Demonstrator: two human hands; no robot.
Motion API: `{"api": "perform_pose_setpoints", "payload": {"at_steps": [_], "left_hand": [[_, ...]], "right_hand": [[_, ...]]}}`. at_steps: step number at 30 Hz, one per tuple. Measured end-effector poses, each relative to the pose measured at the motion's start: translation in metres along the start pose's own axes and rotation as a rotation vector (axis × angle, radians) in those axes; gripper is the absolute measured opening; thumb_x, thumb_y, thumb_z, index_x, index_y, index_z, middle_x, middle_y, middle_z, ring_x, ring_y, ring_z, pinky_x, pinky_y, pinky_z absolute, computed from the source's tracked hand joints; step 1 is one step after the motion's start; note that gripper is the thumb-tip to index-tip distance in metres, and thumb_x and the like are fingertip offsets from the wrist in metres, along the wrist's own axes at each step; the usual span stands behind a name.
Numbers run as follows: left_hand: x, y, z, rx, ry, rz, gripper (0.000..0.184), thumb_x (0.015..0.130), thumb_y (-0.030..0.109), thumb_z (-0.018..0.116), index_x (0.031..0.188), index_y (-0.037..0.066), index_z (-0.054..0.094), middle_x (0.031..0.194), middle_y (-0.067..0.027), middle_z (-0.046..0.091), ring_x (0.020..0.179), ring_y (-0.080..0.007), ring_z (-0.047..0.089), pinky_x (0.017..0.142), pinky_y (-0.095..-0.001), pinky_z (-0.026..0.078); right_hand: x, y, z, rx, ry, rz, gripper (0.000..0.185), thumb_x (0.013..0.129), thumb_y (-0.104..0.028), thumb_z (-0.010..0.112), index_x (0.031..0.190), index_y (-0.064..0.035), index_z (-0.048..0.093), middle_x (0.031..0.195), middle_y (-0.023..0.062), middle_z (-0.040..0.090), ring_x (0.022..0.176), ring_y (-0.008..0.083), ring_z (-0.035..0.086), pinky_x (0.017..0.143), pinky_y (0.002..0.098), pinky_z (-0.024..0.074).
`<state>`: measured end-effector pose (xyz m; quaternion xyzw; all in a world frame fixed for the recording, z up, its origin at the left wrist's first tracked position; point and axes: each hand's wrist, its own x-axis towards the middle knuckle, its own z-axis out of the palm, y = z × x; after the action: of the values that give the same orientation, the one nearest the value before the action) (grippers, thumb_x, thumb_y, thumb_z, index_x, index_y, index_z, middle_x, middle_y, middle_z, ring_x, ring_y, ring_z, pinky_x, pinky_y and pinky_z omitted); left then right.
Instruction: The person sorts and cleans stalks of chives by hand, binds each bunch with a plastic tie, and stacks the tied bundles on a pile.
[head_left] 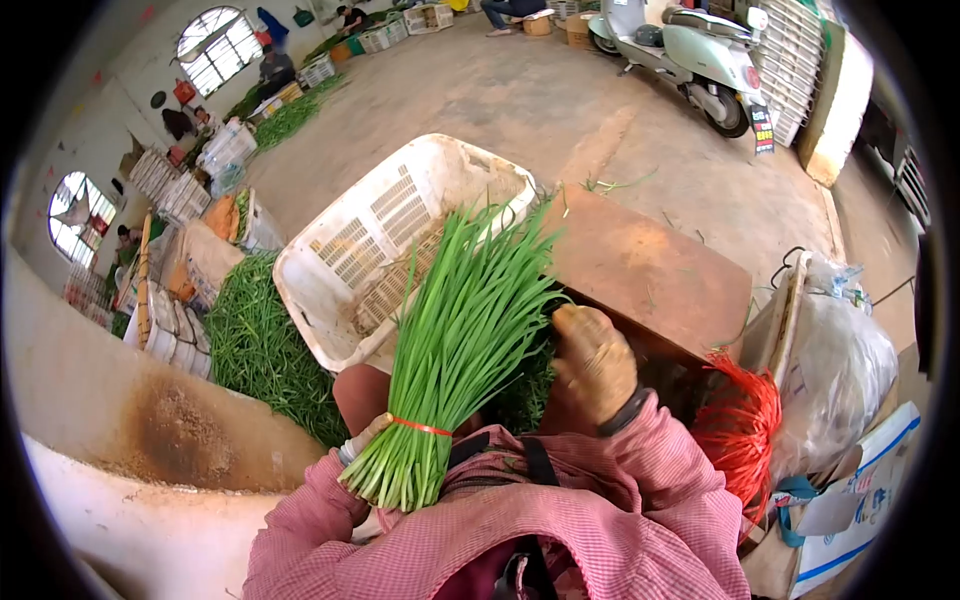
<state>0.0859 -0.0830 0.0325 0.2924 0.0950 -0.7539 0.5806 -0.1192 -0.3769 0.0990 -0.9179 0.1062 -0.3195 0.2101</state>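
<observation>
A thick bunch of green garlic chives [465, 320] leans upward in front of me, its pale cut ends toward my body. A red tie [421, 427] circles it near those ends. My left hand [366, 438], gloved, is closed round the bunch beside the tie; most of its fingers are behind the stems. On the other side, my right hand [597, 362], in a worn brownish glove, is close to the leaf tips. Its fingers are bent and partly blurred, and I cannot tell whether they touch the leaves.
A white plastic crate [330, 250] stands tilted beyond the chives. To the right are a brown board-topped box [655, 265], red ties [738, 425] and a clear plastic bag [840, 370]. Loose greens [265, 345] lie left. Farther off are a scooter [690, 60] and several people.
</observation>
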Motion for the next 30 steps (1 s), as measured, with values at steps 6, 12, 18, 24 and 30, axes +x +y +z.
{"api": "perform_pose_setpoints", "payload": {"at_steps": [6,12,18,24,30], "left_hand": [[0.002,-0.001,0.002,0.033,-0.024,0.058,0.061,0.074,0.044,0.058,0.120,0.006,0.042,0.114,-0.0171,0.049,0.098,-0.0312,0.052,0.084,-0.0467,0.042],[-0.001,-0.008,0.018,-0.138,0.004,0.203,0.045,0.082,0.038,0.048,0.116,0.009,0.045,0.109,-0.0148,0.052,0.093,-0.0268,0.054,0.080,-0.0382,0.046],[-0.015,0.011,0.094,0.110,0.001,0.653,0.070,0.077,0.061,0.036,0.115,0.002,0.046,0.122,-0.0205,0.041,0.103,-0.0296,0.048,0.089,-0.0434,0.039],[-0.046,0.067,0.116,1.161,0.431,1.298,0.084,0.067,0.057,0.058,0.125,0.003,0.032,0.117,-0.0131,0.047,0.111,-0.0262,0.043,0.085,-0.0388,0.042],[0.045,0.056,0.095,0.886,0.193,1.248,0.081,0.071,0.022,0.064,0.131,0.004,0.014,0.125,-0.0214,0.033,0.114,-0.0294,0.037,0.088,-0.0391,0.042]], "right_hand": [[-0.030,-0.064,0.091,-0.257,-0.090,-0.571,0.058,0.074,-0.016,0.046,0.130,-0.0156,0.028,0.136,0.0066,0.025,0.125,0.0224,0.022,0.103,0.0431,0.0073],[0.007,-0.080,0.098,-0.096,-0.156,-0.642,0.053,0.076,-0.016,0.040,0.128,-0.0146,0.031,0.134,0.0047,0.029,0.121,0.0200,0.030,0.097,0.0432,0.0247],[0.058,-0.066,0.057,0.371,-0.329,-0.258,0.056,0.074,-0.020,0.057,0.124,-0.0073,0.034,0.125,0.0115,0.039,0.114,0.0219,0.040,0.097,0.0436,0.0286],[0.122,-0.043,0.046,1.350,-0.488,0.246,0.059,0.063,-0.013,0.073,0.113,0.0004,0.044,0.097,0.0109,0.058,0.092,0.0188,0.055,0.080,0.0286,0.0455],[0.147,-0.051,0.073,1.211,-0.382,0.300,0.057,0.065,-0.020,0.073,0.109,0.0037,0.046,0.096,0.0118,0.059,0.087,0.0194,0.055,0.079,0.0290,0.0439]]}}
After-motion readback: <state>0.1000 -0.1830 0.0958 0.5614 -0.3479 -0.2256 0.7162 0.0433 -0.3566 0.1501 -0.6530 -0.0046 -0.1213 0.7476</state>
